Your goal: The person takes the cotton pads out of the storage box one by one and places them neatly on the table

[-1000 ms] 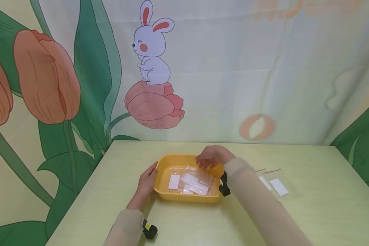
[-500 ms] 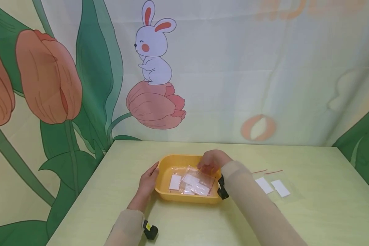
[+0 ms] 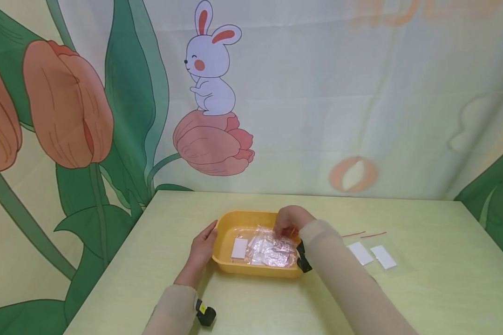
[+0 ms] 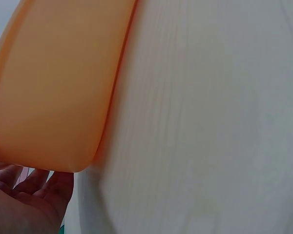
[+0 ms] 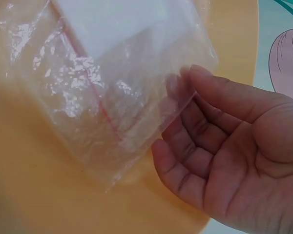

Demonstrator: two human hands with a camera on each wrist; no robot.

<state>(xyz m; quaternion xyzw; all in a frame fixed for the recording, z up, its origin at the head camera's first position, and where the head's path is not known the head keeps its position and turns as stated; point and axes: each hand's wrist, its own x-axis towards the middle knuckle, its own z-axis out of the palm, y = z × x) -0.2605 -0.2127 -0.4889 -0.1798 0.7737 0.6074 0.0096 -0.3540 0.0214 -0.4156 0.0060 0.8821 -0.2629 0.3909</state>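
A yellow plastic tray (image 3: 255, 269) stands on the table with several clear zip bags (image 3: 270, 253) inside, heaped toward its right side. My left hand (image 3: 203, 244) holds the tray's left end; in the left wrist view its fingers (image 4: 56, 190) lie against the orange-looking outer wall. Reaching into the tray from the right, my right hand (image 3: 289, 221) pinches the edge of a clear zip bag (image 5: 122, 92) between thumb and fingers. That bag has a red seal line and a white piece showing in it. The fingers behind the bag show through it.
To the right of the tray, two clear bags with white labels (image 3: 384, 257) and red seal lines (image 3: 374, 235) lie flat on the table (image 3: 444, 279). A printed curtain (image 3: 297, 116) hangs behind the table's back edge.
My right hand has gone lower into the tray and now pinches a bag. The bags have shifted and catch more light. My left hand stays on the tray's left end.
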